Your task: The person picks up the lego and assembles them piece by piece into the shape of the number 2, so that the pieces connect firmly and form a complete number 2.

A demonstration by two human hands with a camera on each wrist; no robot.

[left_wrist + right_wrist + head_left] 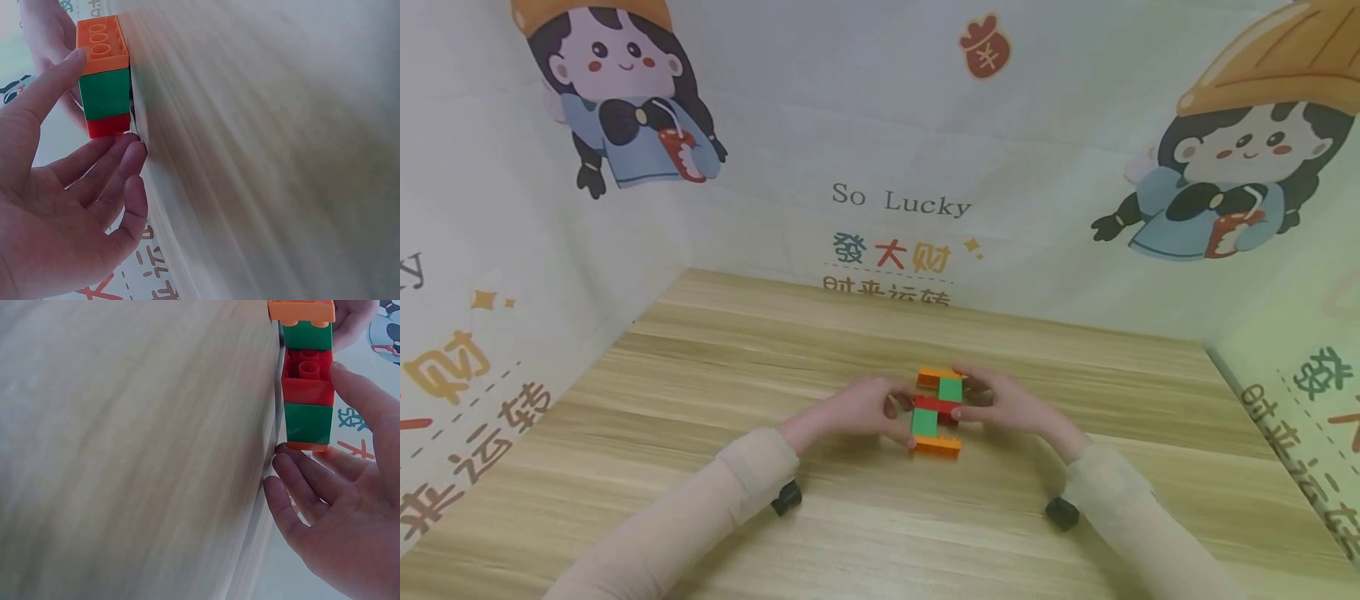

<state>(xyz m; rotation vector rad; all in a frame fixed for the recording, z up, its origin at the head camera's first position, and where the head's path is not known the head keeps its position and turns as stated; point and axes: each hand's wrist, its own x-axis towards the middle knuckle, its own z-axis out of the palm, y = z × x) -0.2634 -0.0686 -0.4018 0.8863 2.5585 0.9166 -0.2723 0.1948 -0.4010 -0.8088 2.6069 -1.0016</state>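
Note:
A stack of toy building bricks lies on its side on the table, between both hands. From near to far it runs orange brick, green brick, red brick, green brick, orange brick. The left hand holds its left side, thumb on the near orange brick and fingertips by the red brick. With its thumb on the red brick and fingers by the far orange brick, the right hand holds the other side.
A wood-grain table lies under the work. Printed cloth with cartoon figures and lettering hangs at the back and sides. Small black devices sit under the left wrist and the right wrist.

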